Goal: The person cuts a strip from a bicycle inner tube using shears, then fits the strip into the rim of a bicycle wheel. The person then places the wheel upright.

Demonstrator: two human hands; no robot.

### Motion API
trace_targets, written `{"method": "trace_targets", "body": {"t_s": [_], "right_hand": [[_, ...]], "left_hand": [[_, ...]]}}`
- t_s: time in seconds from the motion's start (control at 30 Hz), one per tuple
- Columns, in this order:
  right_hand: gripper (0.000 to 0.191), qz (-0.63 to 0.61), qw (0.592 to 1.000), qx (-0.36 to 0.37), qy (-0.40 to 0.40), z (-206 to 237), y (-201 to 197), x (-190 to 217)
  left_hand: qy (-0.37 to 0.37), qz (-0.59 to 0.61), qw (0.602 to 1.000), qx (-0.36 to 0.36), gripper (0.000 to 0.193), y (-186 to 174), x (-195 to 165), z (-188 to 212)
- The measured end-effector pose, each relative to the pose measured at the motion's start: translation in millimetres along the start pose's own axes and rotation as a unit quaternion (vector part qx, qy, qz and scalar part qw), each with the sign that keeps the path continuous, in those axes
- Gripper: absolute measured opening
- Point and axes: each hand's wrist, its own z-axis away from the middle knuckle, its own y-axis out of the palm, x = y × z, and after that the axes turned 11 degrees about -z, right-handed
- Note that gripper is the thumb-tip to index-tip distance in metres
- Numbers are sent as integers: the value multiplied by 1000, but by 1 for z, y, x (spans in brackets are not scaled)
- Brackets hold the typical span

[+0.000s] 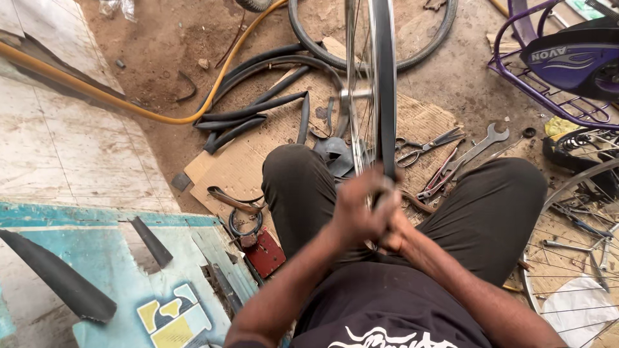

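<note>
Holding: I see both hands squeezed tight on the near edge of the bike wheel (pixel 376 84), right between the knees.
Left hand: my left hand (pixel 353 212) is curled shut on the black tire (pixel 385 96). It looks blurry.
Right hand: my right hand (pixel 393 233) touches the left one. It is partly hidden behind it and also grips the tire at the rim.
Wheel: it stands up on its edge and runs straight away from the hands, with shiny spokes on its left side.
Past the hands: scissors (pixel 427 145) and a wrench (pixel 477 151) lie on the cardboard (pixel 245 161), just right of the wheel.
Left of the hands: black rubber tubes (pixel 258 116) lie in a pile, and a yellow hose (pixel 129 106) curves over the dirt.
Below the left arm: a small red box (pixel 265 254) sits by the left knee.
Far right: a purple bike frame (pixel 554 71) is well apart from the hands.
</note>
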Motion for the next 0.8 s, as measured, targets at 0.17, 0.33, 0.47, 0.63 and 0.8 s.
{"method": "trace_targets", "body": {"t_s": [0.17,0.33,0.47,0.63,0.8], "right_hand": [[39,109,979,-159,-63,3,90,28],[38,365,903,-154,-166,14,154,65],[30,640,631,-135,-417,15,149,83],[36,674,467,-46,-570,-18,119,78],[51,628,489,-67,-602,-55,117,66]], "left_hand": [[-53,-80,993,-68,10,-9,52,-120],[-123,10,988,-88,16,-35,90,-225],[-110,47,987,-103,21,-41,109,-247],[-149,64,981,-106,36,-41,125,-256],[-127,63,983,-118,26,-36,114,-257]]}}
